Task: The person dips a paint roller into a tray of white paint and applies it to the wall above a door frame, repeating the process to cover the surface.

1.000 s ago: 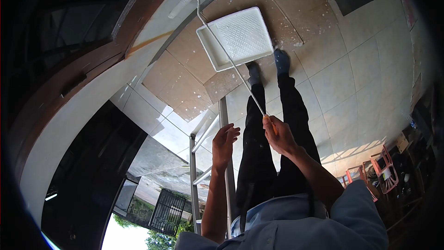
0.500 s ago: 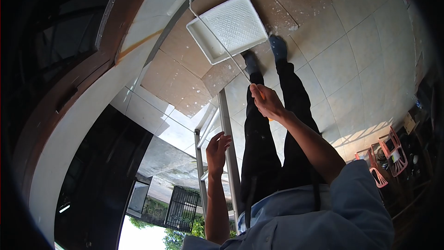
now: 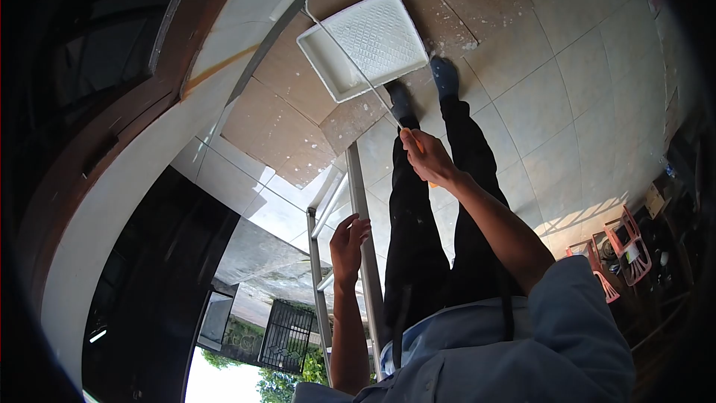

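In the head view, my right hand (image 3: 430,157) is wrapped round the orange handle of a paint roller (image 3: 350,61). The roller's long thin rod crosses over a white paint tray (image 3: 384,33), and its white roller head rests against the lower wall beyond. White paint coats the tray's ribbed slope. My left hand (image 3: 347,250) is raised beside a metal ladder (image 3: 356,201), fingers loosely bent and apart, holding nothing.
Paint-spattered brown cardboard (image 3: 276,130) covers the floor tiles under the tray, close to my feet. A pale wall (image 3: 160,157) with a brown frame curves along the left. Pink plastic chairs (image 3: 630,246) stand at the lower right among clutter.
The surroundings have shifted slightly left in the view. Both hands keep nearly the same pose, and the roller head stays at the same spot on the wall.
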`<state>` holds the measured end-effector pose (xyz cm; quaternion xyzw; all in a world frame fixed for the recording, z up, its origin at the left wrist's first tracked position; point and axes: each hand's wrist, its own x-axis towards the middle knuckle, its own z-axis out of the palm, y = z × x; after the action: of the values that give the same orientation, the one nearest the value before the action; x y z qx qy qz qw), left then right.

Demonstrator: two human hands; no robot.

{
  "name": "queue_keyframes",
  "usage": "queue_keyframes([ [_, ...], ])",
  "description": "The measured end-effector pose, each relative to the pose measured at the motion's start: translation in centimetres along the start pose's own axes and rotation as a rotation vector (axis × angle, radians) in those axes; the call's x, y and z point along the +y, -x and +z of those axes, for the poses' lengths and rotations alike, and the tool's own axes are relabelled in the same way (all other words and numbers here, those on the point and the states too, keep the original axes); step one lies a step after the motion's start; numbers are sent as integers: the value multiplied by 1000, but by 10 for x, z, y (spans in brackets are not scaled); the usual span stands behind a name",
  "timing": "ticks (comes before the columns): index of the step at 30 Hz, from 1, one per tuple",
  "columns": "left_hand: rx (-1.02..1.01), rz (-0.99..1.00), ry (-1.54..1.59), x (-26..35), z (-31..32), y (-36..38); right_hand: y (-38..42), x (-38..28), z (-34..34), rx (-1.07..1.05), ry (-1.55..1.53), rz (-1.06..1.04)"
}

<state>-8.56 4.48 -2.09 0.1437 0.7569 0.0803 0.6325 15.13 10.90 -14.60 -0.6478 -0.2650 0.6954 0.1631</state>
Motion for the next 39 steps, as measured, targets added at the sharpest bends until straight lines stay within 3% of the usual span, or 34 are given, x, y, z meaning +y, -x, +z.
queue_keyframes([
  [2, 2, 11, 9, 2, 0, 1, -22, -16, 0, -19, -128, 119],
  [5, 18, -5, 19, 0, -3, 5, -33, -1, 2, -33, -235, 71],
  [9, 30, -40, 27, -4, -2, 7, 8, 15, -12, -129, -326, 130],
  [17, -16, -28, -35, -3, 1, 7, -59, 9, -4, -13, -154, 56],
  [24, 10, -32, -18, -13, 0, 10, -30, 30, -11, -85, -179, 108],
  [31, 4, -19, -51, -8, 4, 10, -86, 6, -2, -5, -78, 37],
  [39, 11, -29, -9, -17, 6, 10, -39, 15, 6, -36, -101, 115],
])
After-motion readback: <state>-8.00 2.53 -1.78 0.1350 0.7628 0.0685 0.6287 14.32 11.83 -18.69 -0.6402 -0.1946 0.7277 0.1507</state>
